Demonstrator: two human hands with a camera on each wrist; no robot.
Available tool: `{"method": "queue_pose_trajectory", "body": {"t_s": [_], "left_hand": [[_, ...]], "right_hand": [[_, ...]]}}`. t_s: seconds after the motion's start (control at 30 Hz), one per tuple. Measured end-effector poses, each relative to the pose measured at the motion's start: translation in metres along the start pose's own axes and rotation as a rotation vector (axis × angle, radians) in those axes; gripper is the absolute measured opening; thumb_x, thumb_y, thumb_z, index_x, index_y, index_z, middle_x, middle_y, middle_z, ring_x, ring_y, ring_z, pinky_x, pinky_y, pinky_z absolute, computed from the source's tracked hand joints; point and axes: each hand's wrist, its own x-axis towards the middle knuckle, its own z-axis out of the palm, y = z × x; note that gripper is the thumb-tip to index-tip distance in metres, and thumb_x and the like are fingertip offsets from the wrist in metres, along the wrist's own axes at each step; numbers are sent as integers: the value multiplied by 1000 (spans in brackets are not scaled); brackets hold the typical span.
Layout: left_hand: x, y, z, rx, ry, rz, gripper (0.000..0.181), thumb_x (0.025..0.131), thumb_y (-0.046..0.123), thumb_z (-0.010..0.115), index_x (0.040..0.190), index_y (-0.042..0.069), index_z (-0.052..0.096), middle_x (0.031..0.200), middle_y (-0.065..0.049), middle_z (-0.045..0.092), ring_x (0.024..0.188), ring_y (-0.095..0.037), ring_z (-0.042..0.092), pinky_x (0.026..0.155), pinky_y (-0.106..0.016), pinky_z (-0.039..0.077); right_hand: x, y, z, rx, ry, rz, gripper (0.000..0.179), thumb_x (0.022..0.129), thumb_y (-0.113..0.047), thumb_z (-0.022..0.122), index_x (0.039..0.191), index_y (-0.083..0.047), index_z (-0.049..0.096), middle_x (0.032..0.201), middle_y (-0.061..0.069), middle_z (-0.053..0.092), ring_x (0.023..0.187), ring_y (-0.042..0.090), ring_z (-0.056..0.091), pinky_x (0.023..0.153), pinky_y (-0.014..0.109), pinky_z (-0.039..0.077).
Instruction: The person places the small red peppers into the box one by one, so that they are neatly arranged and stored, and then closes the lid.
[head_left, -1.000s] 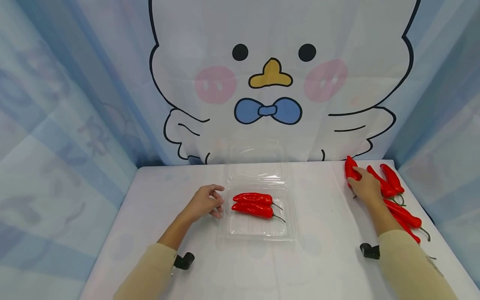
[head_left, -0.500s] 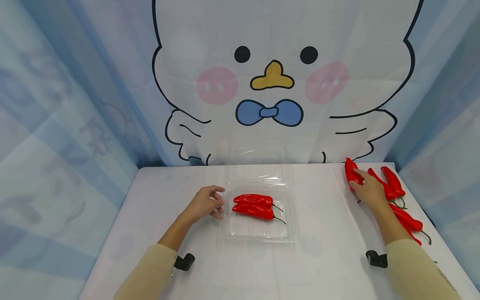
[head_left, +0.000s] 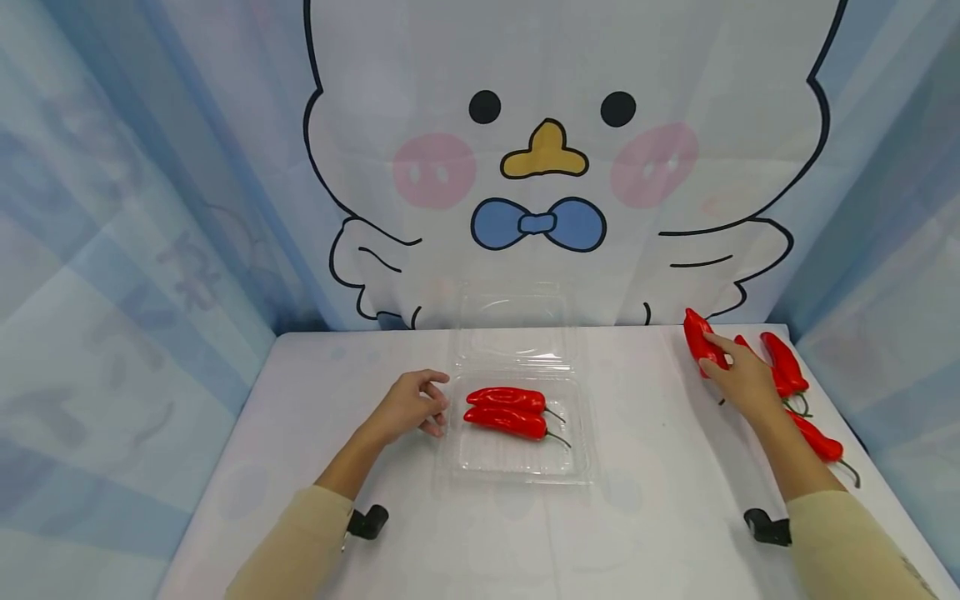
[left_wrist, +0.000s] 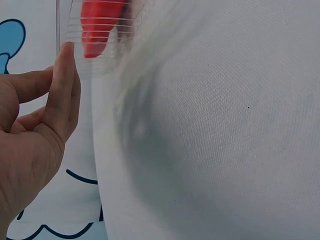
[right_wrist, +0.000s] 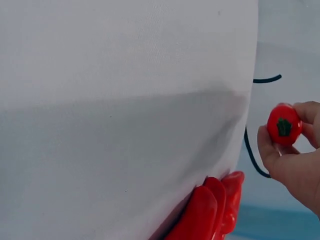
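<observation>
In the head view my right hand (head_left: 742, 379) pinches a red chili pepper (head_left: 697, 330) between thumb and fingers at the back right of the table. From the right wrist view, that pepper's green stem end (right_wrist: 284, 127) faces the camera, and it looks raised off the cloth. My left hand (head_left: 411, 404) is at the left edge of a clear plastic clamshell box (head_left: 517, 477), fingers relaxed and loosely bent, holding nothing. Two red peppers (head_left: 507, 421) lie side by side in the box, stems to the right. Its lid (head_left: 513, 337) stands folded back.
Several more red peppers (head_left: 784, 365) lie along the table's right edge, partly hidden by my right arm. A white cloth (head_left: 645, 517) covers the table. Behind it hangs a curtain (head_left: 540, 283) printed with a cartoon face; blue curtains close both sides.
The right forearm has shifted to the right, and the pepper in that hand has come up slightly and tilted. My left hand, the box and its two peppers stay in place.
</observation>
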Motion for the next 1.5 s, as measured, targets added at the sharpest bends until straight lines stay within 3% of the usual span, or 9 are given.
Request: {"method": "queue_pose_trajectory", "body": {"t_s": [0.13,0.4,0.67,1.2,1.5], "left_hand": [[1,-1,0,0,-4,8,49,96,-4,65,143,-1,55,99,-15,62,69,-18,70,60,-34,65],[3,-1,0,-1,0,5,49,96,-5,65,143,0,55,99,-15,62,68,-19,70,60,-34,65],[3,-1,1,-2,-9,1,49,96,-5,66,143,0,55,100,-15,62,69,-19,70,60,-34,65],[3,-5,1,-10,-10,8,49,96,-4,66,143,-1,55,98,-15,62,67,-18,69,59,-35,65],[2,-5,0,-10,-9,17,49,96,-4,66,143,-2,54,99,-15,63,67,-18,69,59,-35,65]], "right_hand": [[-5,-5,-4,-15,15,-46,68,102,-19,63,160,-5,32,150,40,38,125,56,41,86,63,61],[-12,-16,-6,-21,19,-64,73,99,-17,68,161,-8,31,150,38,40,125,57,43,84,64,61],[-21,-29,-6,-5,15,-140,73,98,-21,70,161,-12,34,148,35,43,120,53,45,64,43,66],[-42,-61,-4,-2,36,-345,68,93,-15,77,154,-9,47,144,29,51,118,48,54,72,54,66],[-51,-82,-2,-11,4,-419,68,91,-15,79,151,-7,50,143,26,54,116,47,58,77,57,65]]}}
